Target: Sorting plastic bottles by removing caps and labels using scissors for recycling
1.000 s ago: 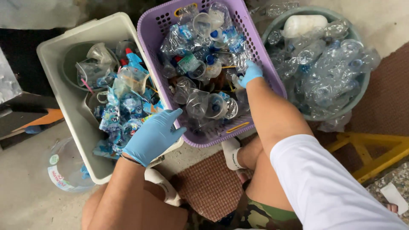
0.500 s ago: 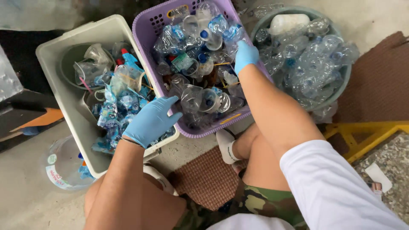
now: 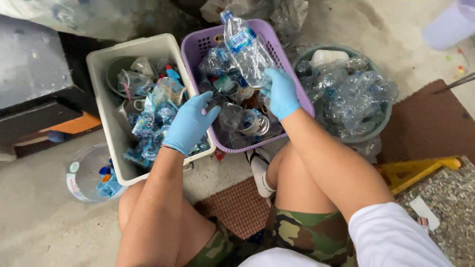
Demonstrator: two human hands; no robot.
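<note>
My right hand (image 3: 281,93), in a blue glove, grips the lower end of a crushed clear plastic bottle (image 3: 244,48) with a blue label and blue cap, lifted above the purple basket (image 3: 292,79). That basket holds several clear bottles and cups. My left hand (image 3: 190,123), also blue-gloved, hovers with fingers spread over the rim between the purple basket and the white bin (image 3: 106,106). It holds nothing. The white bin is filled with blue labels, wrappers and plastic cups.
A round green tub (image 3: 381,123) full of crushed clear bottles stands right of the purple basket. A clear round container (image 3: 84,173) with caps lies on the concrete at left. A brown mat (image 3: 232,207) lies under my feet, a yellow frame (image 3: 415,170) at right.
My right hand has pulled a crushed bottle out of the purple basket and raised it. My left hand has stayed near the bins' shared rim with fingers spread.
</note>
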